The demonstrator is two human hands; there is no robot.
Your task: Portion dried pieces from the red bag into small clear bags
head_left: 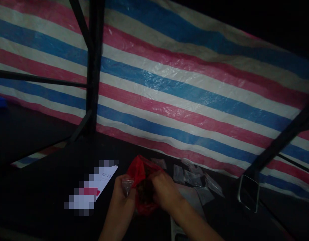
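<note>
A red plastic bag (139, 170) stands on the dark tabletop with its mouth open, and dark contents (145, 192) show dimly inside. My left hand (123, 197) is closed at the bag's left rim, with a crinkled piece of clear plastic (127, 184) between thumb and fingers. From the right, my right hand (166, 192) reaches into the bag's mouth; its fingertips are hidden there, so their grip does not show. Below my right forearm lies a flat, pale device (193, 197), partly covered, resembling a scale.
Several small clear plastic bags (193, 177) lie behind the device. A lit phone-like screen (106, 175), partly pixelated, is at left. On the right, a dark-screened phone (248, 193) leans by a slanted black bar (272, 147). Striped sheeting (169, 90) hangs behind a black post (93, 67).
</note>
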